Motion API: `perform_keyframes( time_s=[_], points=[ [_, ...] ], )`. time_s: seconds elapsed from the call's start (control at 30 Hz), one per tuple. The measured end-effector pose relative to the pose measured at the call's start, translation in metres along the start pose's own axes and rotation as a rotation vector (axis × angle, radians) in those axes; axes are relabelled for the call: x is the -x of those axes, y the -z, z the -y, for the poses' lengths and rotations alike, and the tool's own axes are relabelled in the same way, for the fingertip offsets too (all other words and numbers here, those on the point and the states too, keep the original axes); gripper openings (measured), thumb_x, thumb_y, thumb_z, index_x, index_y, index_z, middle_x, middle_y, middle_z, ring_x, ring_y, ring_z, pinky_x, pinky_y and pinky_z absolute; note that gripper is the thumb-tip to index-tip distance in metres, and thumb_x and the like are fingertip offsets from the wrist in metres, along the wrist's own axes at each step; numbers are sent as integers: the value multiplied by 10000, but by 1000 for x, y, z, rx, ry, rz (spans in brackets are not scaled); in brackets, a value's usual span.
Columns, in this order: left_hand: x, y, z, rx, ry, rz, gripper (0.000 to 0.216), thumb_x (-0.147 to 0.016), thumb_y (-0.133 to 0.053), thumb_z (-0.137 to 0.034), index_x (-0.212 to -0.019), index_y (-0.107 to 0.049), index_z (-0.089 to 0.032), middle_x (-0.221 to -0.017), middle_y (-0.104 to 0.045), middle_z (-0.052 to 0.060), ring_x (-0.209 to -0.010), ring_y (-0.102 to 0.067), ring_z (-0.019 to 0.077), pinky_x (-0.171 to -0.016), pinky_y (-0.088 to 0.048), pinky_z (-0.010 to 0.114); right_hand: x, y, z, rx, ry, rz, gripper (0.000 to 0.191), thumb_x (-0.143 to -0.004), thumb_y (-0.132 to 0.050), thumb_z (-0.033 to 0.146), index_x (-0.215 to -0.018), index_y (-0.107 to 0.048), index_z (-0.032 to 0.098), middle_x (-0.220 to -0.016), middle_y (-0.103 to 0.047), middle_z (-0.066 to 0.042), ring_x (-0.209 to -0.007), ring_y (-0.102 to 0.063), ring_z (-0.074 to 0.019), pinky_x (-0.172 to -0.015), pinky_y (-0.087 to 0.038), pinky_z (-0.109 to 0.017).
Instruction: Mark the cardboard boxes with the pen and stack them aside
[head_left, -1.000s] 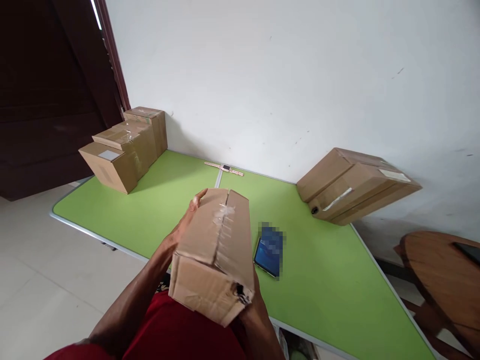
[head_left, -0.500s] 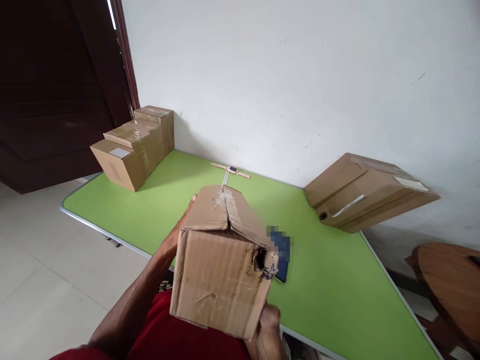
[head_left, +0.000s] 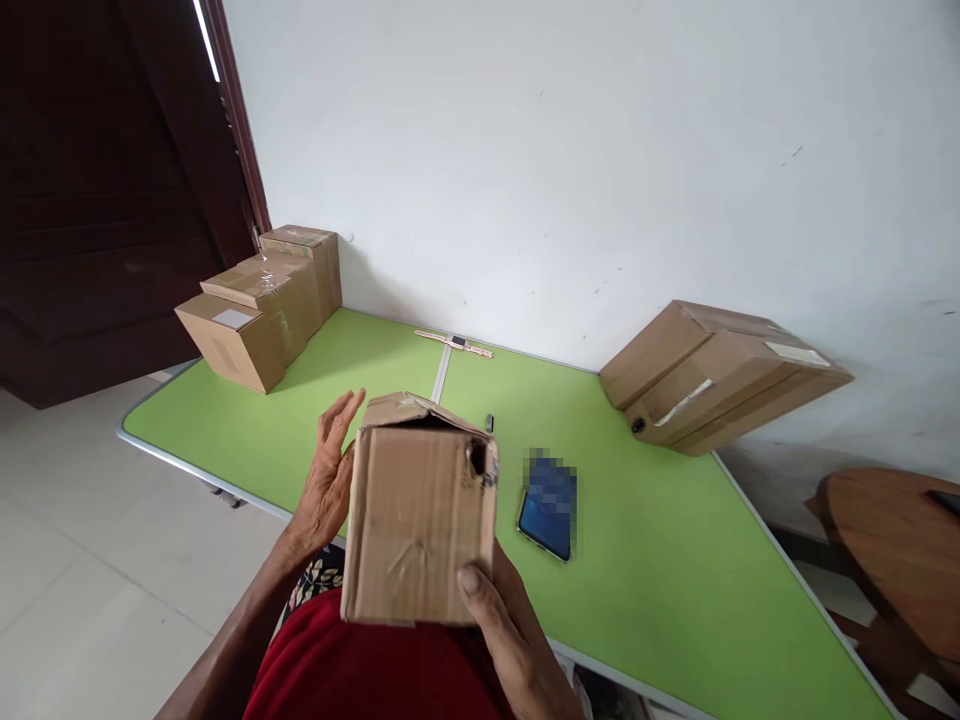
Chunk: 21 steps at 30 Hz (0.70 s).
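A worn cardboard box [head_left: 416, 530] is held up over the front edge of the green table, one end turned towards me. Its top flaps gap slightly, and a torn hole shows near the upper right corner. My right hand [head_left: 506, 620] grips the lower right of the box, thumb on the near face; the other fingers are hidden behind it. Along the left side, my left hand [head_left: 330, 480] has its fingers stretched out and apart; whether it touches the box I cannot tell. A phone [head_left: 546, 525] lies on the table to the right of the box.
Several cardboard boxes [head_left: 262, 310] stand in a row at the back left. A larger taped box [head_left: 720, 375] leans at the right by the wall. A watch [head_left: 456, 343] lies near the back edge of the green table [head_left: 645, 600], and a small dark object [head_left: 490, 423] behind the held box.
The held box has moved left and tilted, so less of its top shows. My left hand has opened away from its side. My right thumb now rests on the near face.
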<state>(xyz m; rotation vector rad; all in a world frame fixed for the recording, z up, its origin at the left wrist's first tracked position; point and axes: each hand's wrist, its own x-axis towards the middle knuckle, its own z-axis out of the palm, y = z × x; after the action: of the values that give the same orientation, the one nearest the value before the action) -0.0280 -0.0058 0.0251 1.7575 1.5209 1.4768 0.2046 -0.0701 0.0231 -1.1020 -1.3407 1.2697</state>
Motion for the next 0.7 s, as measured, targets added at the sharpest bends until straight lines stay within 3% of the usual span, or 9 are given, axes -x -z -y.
perform_keyframes(
  time_s=[0.17, 0.23, 0.3, 0.4, 0.47, 0.6, 0.7],
  points=[
    [3, 7, 9, 291, 172, 131, 705, -1055, -259, -716, -1406, -635, -233, -1486, -616, 147, -1415, -547, 342, -1217, -406, 547, -8, -6, 10, 23, -168, 78, 690, -982, -597, 629, -1589, -467, 329, -1519, -628, -101, -1323, -660, -327, -1027, -604, -432],
    [3, 10, 2, 310, 167, 161, 797, -1016, -223, -788, -1395, -634, -220, -1455, -634, 167, -1381, -574, 354, -1178, -443, 544, -8, -9, 9, 69, -153, 48, 671, -987, -592, 625, -1566, -482, 304, -1516, -621, -120, -1302, -668, -325, -1002, -615, -419],
    [1, 14, -13, 269, 127, 178, 770, -988, -333, -813, -1399, -623, -230, -1438, -647, 162, -1352, -598, 359, -1138, -478, 524, -9, -12, 7, 109, -105, 26, 632, -996, -579, 616, -1520, -521, 269, -1459, -653, -140, -1262, -686, -321, -980, -622, -410],
    [-7, 18, -41, 126, 86, 109, 535, -977, -615, -638, -1341, -645, -247, -1363, -693, 117, -1272, -649, 321, -1087, -508, 457, -11, -13, 6, 205, 10, -9, 528, -1020, -562, 565, -1447, -577, 255, -1385, -685, -135, -1229, -693, -298, -980, -611, -388],
    [-13, 19, -55, 40, 29, 73, 408, -964, -709, -496, -1287, -677, -248, -1282, -725, 86, -1195, -683, 279, -1023, -534, 393, -13, -12, 6, 291, 86, -20, 468, -1031, -558, 530, -1412, -604, 261, -1351, -690, -124, -1175, -705, -276, -918, -617, -354],
    [-19, 17, -65, -92, -90, 123, 281, -963, -741, -363, -1215, -728, -240, -1174, -744, 54, -1088, -709, 219, -948, -542, 322, -18, -6, 14, 448, 181, -90, 406, -1019, -572, 534, -1271, -690, 239, -1229, -706, -123, -969, -717, -249, -679, -582, -311],
    [-17, 14, -65, -126, -125, 144, 216, -973, -729, -323, -1167, -733, -227, -1143, -737, 49, -1063, -704, 201, -941, -537, 307, -29, -8, 24, 464, 246, -183, 369, -1034, -544, 525, -1178, -717, 233, -1187, -707, -114, -1006, -694, -258, -748, -570, -343]
  ],
)
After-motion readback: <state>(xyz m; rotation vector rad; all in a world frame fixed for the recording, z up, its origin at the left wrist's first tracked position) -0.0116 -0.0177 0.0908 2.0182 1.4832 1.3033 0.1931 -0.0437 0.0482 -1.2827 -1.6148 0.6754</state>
